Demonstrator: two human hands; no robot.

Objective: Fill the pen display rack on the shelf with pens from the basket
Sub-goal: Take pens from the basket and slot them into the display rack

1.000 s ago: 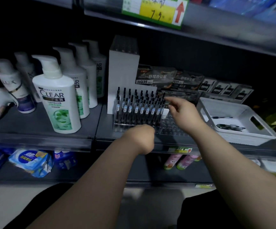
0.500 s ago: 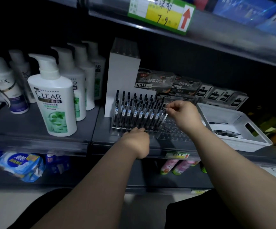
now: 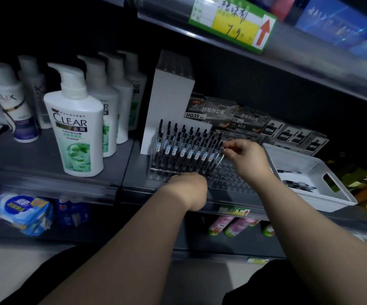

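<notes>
A clear plastic pen rack (image 3: pixel 228 179) stands on the dark shelf, its left part filled with several rows of black pens (image 3: pixel 184 146) and its right part showing open holes. My right hand (image 3: pixel 247 159) pinches the top of a pen (image 3: pixel 218 156) at the right end of the filled rows, its tip down in the rack. My left hand (image 3: pixel 188 188) rests curled at the rack's front edge; what its fingers do is hidden. To the right sits a white basket (image 3: pixel 332 172) holding a few loose pens (image 3: pixel 299 184).
White shampoo bottles (image 3: pixel 77 128) stand left of the rack and a white box (image 3: pixel 169 95) behind it. Boxed pen packs (image 3: pixel 244 119) line the back. An upper shelf with a price tag (image 3: pixel 233 20) overhangs. Packets and bottles fill the lower shelf.
My right hand lowered a pen into the rack at the right end of the filled rows. My left hand stayed at the rack's front edge. The view shifted slightly.
</notes>
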